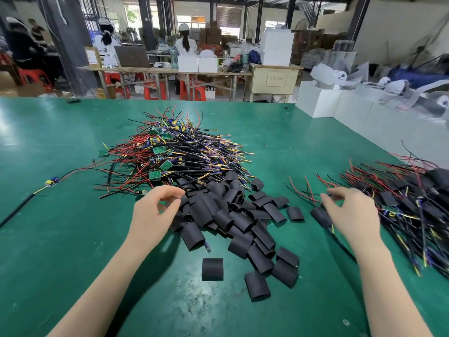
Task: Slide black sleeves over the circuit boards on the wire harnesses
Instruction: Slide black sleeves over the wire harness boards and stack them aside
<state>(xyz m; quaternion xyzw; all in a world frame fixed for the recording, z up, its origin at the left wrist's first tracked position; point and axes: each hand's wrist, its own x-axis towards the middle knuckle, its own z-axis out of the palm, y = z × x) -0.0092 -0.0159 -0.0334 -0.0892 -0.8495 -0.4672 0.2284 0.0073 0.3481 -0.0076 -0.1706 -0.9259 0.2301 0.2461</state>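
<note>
Head view: green table (60, 147), both forearms reaching in from the near edge.
Sleeves (233, 215): short black flattened tubes, matte, open at both ends, heaped loosely at mid-table; some squashed flat, others bulging into ovals.
Stray sleeve (212, 269): lies flat and alone on bare table, just nearer than the heap.
Bare harnesses (179, 152): tangled pile of red, black, yellow and purple wires with small green boards showing, just beyond the sleeves and touching them.
Done harnesses (401, 205): second pile at the right, boards covered in black, wires fanning toward the near right edge.
Lone harness (52, 182): far left, well apart from the piles, its cable running to the left edge.
Left hand (155, 212): at the heap's left side, thumb and forefinger curled close together; whether they pinch anything I cannot tell.
Right hand (352, 210): fingers loosely bent, holding nothing, over the left fringe of the done pile; a sleeved harness (322, 216) lies just beside it.
Open room: bare green table in front of the heap and along the left.
Right edge: white boxes (323, 100) line the far right side.
</note>
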